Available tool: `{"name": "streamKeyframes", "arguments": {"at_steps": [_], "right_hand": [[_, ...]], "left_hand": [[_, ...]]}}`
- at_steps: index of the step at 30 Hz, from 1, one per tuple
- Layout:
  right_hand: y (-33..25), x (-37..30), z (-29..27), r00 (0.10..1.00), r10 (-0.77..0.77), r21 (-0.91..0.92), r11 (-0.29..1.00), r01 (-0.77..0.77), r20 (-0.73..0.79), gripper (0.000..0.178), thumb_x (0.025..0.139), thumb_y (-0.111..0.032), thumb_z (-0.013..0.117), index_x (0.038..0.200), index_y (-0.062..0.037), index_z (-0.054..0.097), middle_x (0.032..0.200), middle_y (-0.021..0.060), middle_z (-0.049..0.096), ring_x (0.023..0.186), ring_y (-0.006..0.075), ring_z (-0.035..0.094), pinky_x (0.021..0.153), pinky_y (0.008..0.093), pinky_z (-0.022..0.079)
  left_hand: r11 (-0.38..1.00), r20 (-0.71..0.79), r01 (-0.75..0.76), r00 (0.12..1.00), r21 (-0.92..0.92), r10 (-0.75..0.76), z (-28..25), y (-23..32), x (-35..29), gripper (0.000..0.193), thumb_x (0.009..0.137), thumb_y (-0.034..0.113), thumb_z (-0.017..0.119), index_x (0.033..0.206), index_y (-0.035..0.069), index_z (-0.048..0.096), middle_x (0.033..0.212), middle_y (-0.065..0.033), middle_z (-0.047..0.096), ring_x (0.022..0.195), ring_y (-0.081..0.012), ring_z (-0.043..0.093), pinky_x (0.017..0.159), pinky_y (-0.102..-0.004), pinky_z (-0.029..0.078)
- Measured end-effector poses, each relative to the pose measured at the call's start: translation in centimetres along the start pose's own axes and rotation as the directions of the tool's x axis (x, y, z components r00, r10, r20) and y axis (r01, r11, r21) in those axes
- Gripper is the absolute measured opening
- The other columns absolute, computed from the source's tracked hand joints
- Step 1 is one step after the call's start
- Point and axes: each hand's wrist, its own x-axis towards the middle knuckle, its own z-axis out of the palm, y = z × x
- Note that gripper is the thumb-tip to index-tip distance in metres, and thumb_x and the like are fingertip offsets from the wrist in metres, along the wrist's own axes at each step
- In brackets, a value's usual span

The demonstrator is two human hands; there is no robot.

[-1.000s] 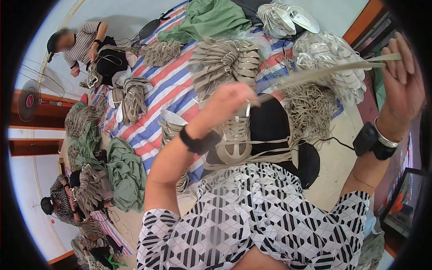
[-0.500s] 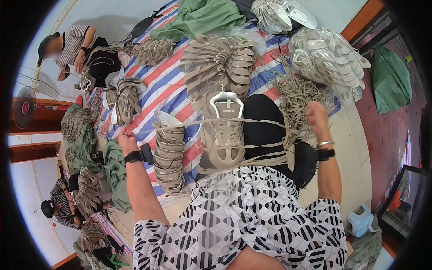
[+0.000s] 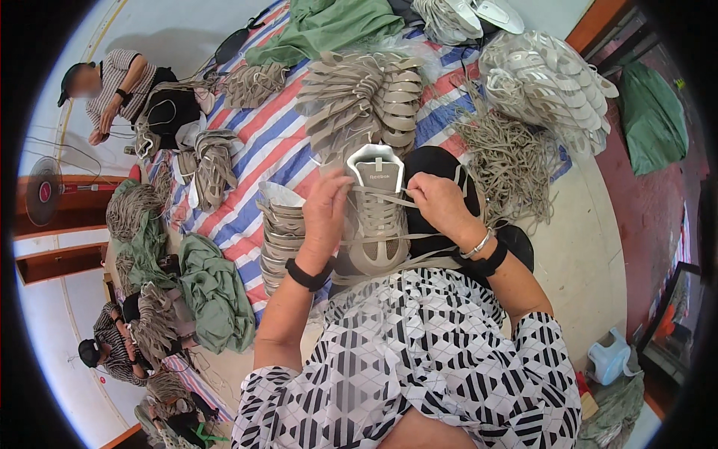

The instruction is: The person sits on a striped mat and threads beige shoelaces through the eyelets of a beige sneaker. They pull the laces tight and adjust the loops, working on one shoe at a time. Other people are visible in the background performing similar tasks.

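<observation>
Two hands are clamped on one grey shoe [image 3: 374,217] propped on the lap, toe toward the body, tongue away: left hand [image 3: 325,213] gripping its left side, right hand [image 3: 437,200] pinching the lace [image 3: 389,196] at the upper eyelets.

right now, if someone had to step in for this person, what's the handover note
Left hand: gripping the left side of the grey shoe upper on the lap, fingers by the eyelets.
Right hand: pinching the grey lace near the top eyelets.
Things: a stack of uppers sits just left of the left hand; loose laces are heaped to the right on the striped tarp; more uppers lie ahead.
Done: lace crosses the lower eyelets.
Left: the top rows look unfinished, and the lace ends hang loose.
</observation>
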Motion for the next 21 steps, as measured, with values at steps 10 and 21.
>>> {"name": "streamKeyframes", "arguments": {"at_steps": [10,21], "right_hand": [[0.6,1.4,-0.1,0.99,-0.017,0.01,1.0,0.016,0.141,0.013,0.086,-0.013,0.059,0.081,-0.0006,0.06,0.065,0.0165,0.061,0.057,0.0302,0.062,0.056,0.04,0.049],[-0.4,0.7,1.9,0.982,-0.19,-0.209,0.96,0.187,0.006,0.009,0.087,-0.012,0.057,0.087,-0.0033,0.057,0.075,0.0182,0.062,0.066,0.0352,0.063,0.058,0.0395,0.051]], "left_hand": [[0.765,0.319,0.552,0.829,-0.331,-0.46,-1.1,-1.0,-3.5,0.02,0.096,0.017,0.057,0.102,0.001,0.067,0.083,-0.0014,0.065,0.071,-0.0066,0.055,0.063,-0.0224,0.045],[0.755,0.401,0.562,0.812,-0.337,-0.425,-0.2,-2.7,-2.8,0.024,0.091,0.021,0.06,0.08,0.0,0.06,0.076,-0.0056,0.055,0.07,-0.0134,0.051,0.065,-0.0277,0.041]]}}
